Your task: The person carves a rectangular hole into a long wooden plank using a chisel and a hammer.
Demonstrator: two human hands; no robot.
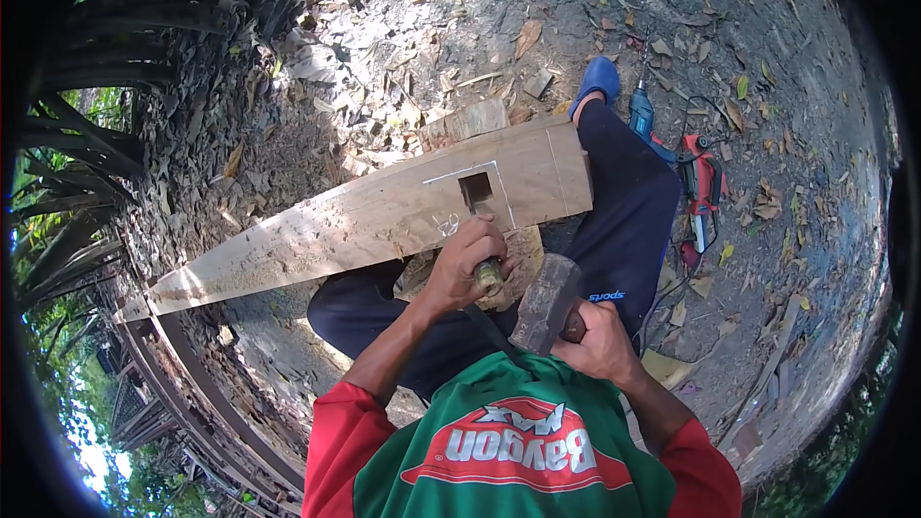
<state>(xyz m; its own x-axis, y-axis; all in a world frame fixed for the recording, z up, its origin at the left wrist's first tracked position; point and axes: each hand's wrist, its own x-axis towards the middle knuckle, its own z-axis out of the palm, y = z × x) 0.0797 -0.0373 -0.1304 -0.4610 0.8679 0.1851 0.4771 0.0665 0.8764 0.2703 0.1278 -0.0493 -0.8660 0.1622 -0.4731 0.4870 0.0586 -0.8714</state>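
A long wooden beam lies across in front of me, with a square hole cut near its right end and pale marking lines around it. My left hand is closed around a chisel, whose handle end points back toward me. The chisel's tip reaches toward the hole; the fingers hide most of its blade. In my right hand is a heavy sledgehammer, its blocky metal head close beside the chisel handle and apart from it. Most of the hammer's handle is hidden.
Wood blocks lie against the beam's far side. To the right, a blue power drill and a red power tool rest on the leaf-strewn dirt with their cords. The beam's far left end sits on a wooden rail. My legs straddle the work.
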